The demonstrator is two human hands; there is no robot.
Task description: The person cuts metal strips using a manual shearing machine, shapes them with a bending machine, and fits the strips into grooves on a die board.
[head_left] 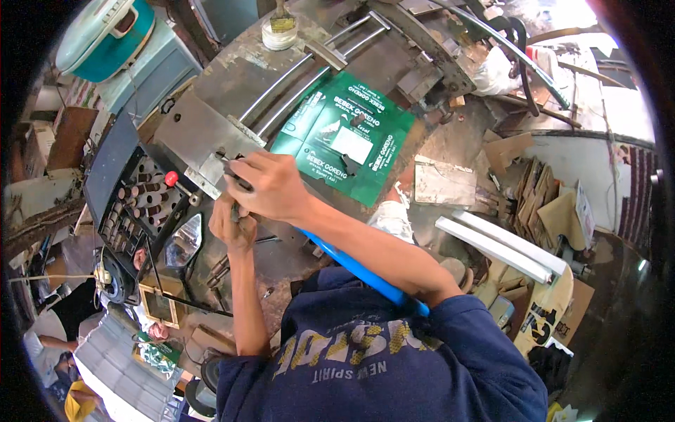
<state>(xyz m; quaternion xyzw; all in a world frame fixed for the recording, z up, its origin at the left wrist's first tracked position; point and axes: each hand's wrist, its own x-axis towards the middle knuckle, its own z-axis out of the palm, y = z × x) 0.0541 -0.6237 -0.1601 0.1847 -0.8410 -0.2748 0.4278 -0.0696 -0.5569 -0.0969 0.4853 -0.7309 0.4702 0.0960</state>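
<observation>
My right hand [268, 186] is closed at the edge of a grey metal machine block [190, 137], its fingers bent over a small dark part that I cannot make out. Just below it, my left hand [232, 224] is also closed, fingers curled beneath the block's edge; what they hold is hidden. Two shiny rails [288, 81] run from the block toward the far side. Beside them lies a green printed sheet [316, 130] with a white rectangle and small black pieces on it. A red ball knob [171, 178] sticks out left of my hands.
An open dark case with several small cylinders [144, 200] stands left. A white jar with a brush [280, 35] stands at the back. A blue bar [358, 271] passes under my right forearm. White long strips [492, 250] and stacked cardboard [534, 204] are at right.
</observation>
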